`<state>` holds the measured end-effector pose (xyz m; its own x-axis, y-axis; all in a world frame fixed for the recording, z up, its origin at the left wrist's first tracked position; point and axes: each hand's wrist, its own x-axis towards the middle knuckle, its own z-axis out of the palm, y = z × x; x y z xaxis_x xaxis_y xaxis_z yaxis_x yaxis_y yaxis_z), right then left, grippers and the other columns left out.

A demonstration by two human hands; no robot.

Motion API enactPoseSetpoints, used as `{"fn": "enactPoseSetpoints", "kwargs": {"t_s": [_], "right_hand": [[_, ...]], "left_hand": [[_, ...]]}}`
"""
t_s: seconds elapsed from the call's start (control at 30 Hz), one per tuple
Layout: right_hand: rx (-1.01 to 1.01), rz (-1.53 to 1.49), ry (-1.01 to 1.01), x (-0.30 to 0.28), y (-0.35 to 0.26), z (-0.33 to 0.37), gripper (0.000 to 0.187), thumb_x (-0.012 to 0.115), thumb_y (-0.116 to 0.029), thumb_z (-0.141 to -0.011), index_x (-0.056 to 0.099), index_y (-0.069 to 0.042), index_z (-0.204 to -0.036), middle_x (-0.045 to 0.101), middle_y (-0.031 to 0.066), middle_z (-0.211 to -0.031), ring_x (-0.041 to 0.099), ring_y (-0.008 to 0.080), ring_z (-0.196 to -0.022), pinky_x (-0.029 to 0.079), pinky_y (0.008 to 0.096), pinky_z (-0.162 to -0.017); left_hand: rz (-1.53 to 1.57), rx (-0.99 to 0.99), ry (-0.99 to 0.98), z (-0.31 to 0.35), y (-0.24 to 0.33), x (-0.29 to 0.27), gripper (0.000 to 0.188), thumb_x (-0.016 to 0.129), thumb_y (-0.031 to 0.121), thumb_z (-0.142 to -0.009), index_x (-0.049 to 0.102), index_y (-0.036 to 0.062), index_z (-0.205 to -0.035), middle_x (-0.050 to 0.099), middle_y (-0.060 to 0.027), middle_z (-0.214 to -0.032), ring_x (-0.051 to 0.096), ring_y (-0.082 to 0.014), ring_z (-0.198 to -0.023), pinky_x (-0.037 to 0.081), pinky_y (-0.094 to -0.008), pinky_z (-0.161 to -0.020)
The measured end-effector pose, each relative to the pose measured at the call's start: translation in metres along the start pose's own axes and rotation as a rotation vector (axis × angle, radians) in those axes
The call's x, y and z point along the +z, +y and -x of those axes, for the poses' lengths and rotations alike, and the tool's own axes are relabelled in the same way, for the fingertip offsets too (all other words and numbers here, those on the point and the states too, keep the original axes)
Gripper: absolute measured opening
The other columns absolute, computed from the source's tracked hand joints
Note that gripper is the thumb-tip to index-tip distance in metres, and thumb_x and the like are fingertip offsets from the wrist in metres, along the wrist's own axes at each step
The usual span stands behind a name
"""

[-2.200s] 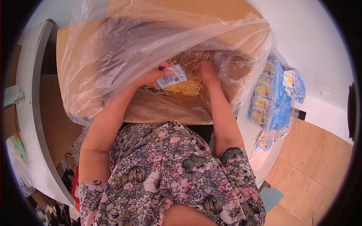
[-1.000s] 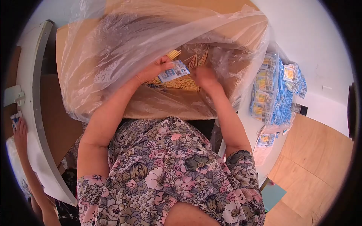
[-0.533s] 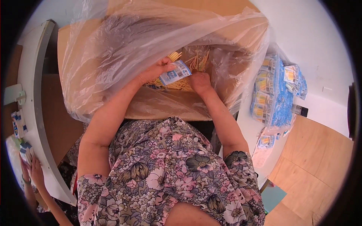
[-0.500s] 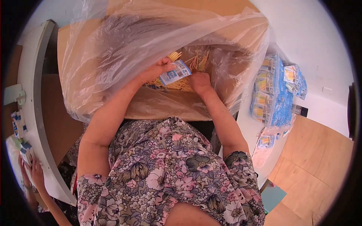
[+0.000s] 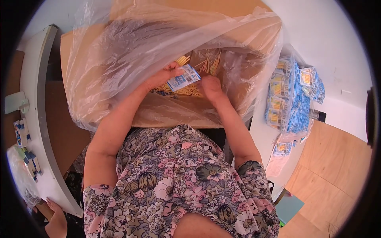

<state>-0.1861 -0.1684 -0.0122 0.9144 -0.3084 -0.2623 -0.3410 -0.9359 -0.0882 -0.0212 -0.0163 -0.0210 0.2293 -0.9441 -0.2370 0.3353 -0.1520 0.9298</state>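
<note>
Left hand: fingers closed on the left end of a blue-and-white packet, thumb uppermost. The packet is held tilted above loose yellow sticks, beyond the near edge of the carton. Right hand: fingers curled beside the packet's right end; fingertips hidden, so any grip cannot be determined.

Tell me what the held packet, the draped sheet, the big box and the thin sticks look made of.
Packet: probably smooth plastic film or coated paper; thin and flat.
Sheet: clear, glossy plastic; see-through, with creases and highlights.
Box: apparently matte cardboard; plain brown, stiff panels.
Sticks: perhaps wood or plastic, finish unclear; slim, yellowish, too small to tell.
</note>
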Motion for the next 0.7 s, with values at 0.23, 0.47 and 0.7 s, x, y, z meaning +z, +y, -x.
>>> {"fn": "enactPoseSetpoints", "kwargs": {"t_s": [0.23, 0.47, 0.7], "right_hand": [[0.436, -1.308, -0.074, -0.041, -0.004, 0.007, 0.01, 0.066, -0.008, -0.077, 0.067, -0.002, -0.084, 0.064, 0.0072, -0.07, 0.06, 0.0156, -0.064, 0.047, 0.0274, -0.059], [0.431, -1.835, 0.227, -0.04, -0.045, 0.001, 0.004, 0.065, -0.003, -0.078, 0.066, 0.0, -0.081, 0.063, 0.0034, -0.072, 0.057, 0.0098, -0.062, 0.047, 0.0229, -0.056], [0.452, -1.811, 0.32, -0.053, -0.039, 0.001, 0.006, 0.065, -0.006, -0.078, 0.065, -0.001, -0.08, 0.062, 0.0028, -0.072, 0.055, 0.009, -0.059, 0.045, 0.023, -0.051]], "left_hand": [[-0.073, -0.042, -0.086, 0.011, 0.014, 0.011, 0.014, 0.06, 0.016, -0.085, 0.064, 0.0022, -0.086, 0.062, 0.001, -0.075, 0.054, -0.0045, -0.067, 0.045, -0.0218, -0.061], [-0.095, -0.047, -0.086, 0.015, 0.029, 0.017, 0.014, 0.063, 0.015, -0.082, 0.066, 0.0016, -0.084, 0.062, 0.0005, -0.074, 0.053, -0.0053, -0.067, 0.045, -0.0221, -0.062], [-0.169, -0.062, -0.131, 0.015, 0.023, 0.014, 0.013, 0.063, 0.014, -0.082, 0.065, 0.001, -0.085, 0.062, -0.0005, -0.075, 0.054, -0.0062, -0.07, 0.045, -0.0229, -0.064]]}}
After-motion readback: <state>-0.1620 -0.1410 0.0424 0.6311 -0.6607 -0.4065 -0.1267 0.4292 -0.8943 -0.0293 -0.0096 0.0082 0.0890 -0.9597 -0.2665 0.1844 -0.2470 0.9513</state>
